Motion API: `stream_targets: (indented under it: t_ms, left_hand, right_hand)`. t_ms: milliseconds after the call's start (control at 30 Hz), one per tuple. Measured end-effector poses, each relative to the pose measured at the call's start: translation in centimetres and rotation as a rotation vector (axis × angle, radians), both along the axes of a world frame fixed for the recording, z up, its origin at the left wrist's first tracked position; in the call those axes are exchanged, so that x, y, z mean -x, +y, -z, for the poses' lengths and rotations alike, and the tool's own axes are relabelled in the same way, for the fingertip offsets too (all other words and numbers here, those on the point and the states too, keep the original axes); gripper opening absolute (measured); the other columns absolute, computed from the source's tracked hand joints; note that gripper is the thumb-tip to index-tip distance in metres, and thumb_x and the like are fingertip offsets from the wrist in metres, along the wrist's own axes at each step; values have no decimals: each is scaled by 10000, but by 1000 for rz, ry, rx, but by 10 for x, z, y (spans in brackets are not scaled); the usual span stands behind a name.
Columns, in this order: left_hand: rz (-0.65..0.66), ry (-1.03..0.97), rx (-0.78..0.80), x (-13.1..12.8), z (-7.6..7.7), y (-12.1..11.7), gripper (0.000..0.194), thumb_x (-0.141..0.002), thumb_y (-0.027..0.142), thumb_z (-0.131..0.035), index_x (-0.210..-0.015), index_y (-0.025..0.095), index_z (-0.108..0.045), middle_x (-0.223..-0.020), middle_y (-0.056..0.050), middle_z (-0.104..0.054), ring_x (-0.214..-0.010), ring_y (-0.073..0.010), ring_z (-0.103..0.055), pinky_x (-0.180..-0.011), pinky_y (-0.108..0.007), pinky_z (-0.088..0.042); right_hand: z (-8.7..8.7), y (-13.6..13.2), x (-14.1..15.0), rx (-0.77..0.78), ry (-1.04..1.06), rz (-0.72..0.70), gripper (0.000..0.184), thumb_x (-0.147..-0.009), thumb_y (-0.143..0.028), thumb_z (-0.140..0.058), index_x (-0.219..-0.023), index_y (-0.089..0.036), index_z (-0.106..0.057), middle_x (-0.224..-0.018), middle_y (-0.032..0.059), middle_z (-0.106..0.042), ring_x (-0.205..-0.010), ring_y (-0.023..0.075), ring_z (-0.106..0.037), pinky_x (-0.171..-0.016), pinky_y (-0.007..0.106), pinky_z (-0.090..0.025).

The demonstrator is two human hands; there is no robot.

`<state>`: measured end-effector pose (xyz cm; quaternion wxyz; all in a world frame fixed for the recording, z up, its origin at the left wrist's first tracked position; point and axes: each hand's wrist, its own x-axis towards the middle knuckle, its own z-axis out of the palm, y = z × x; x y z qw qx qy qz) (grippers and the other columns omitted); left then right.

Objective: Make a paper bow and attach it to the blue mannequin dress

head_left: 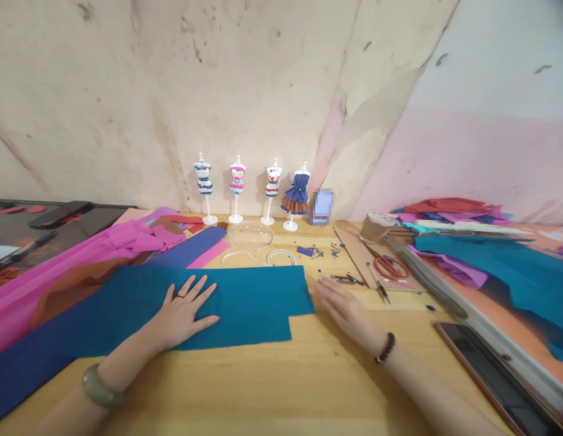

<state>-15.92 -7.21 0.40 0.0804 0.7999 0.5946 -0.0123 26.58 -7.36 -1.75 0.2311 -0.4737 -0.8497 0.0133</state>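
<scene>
Behind the pale wooden tabletop (245, 387) stands a stained plaster wall (263, 91). On it, a thin, notched teal sheet (258, 297) lies flat. The left hand (188, 309), fingers spread, rests on it, gripping nothing; the right hand (354, 312), fingers extended, apparently empty, is just beside its right edge. Even palm pressure should prevent creeping.

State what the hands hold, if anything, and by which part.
Nothing: the left hand lies flat on the teal sheet, right hand open beside it.
</scene>
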Motion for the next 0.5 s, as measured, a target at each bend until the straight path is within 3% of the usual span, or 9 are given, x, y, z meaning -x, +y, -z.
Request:
stream_targets:
  t_ms: [67,200,267,367,500]
  left_hand:
    - [-28,22,31,2,-7,3,765,-844,718,-393,-1493,329,-279,-1589,-81,-170,-1462,-412,-100,-1094,-692,-102]
    - [-12,72,24,-10,-24,6,788,-824,668,-468,-1466,218,-392,-1554,-160,-269,-1453,-414,-153,-1116,-649,-136]
    - [74,71,-41,-27,-30,4,735,-830,557,-524,-1460,196,-406,-1538,-162,-321,-1446,-393,-207,-1139,-597,-149]
    - [288,13,-130,-63,-31,-4,601,-893,384,-480,-1461,209,-389,-1531,-109,-368,-1446,-309,-250,-1161,-489,-183]
    - [514,-41,-212,-109,-19,-18,436,-920,394,-509,-1306,193,-532,-1380,-105,-554,-1314,-272,-444,-1086,-401,-303]
  right_hand:
    - [3,20,-21,-63,-70,120,404,-955,-219,-370,-1275,-197,-615,-1340,97,-608,-1299,254,-511,-1090,476,-429]
    - [9,46,-39,-61,-130,158,398,-896,-125,-385,-1176,-188,-660,-1206,119,-689,-1152,263,-628,-1019,460,-489]
    - [12,51,-38,-57,-154,167,376,-875,-100,-398,-1112,-169,-682,-1123,148,-718,-1038,271,-679,-962,439,-522]
    - [16,53,-34,-68,-178,195,403,-838,-56,-407,-1130,-155,-665,-1071,167,-727,-977,283,-692,-901,426,-540]
    - [20,54,-39,-103,-183,247,460,-806,-19,-406,-1191,-146,-623,-1031,162,-728,-963,275,-683,-869,412,-544]
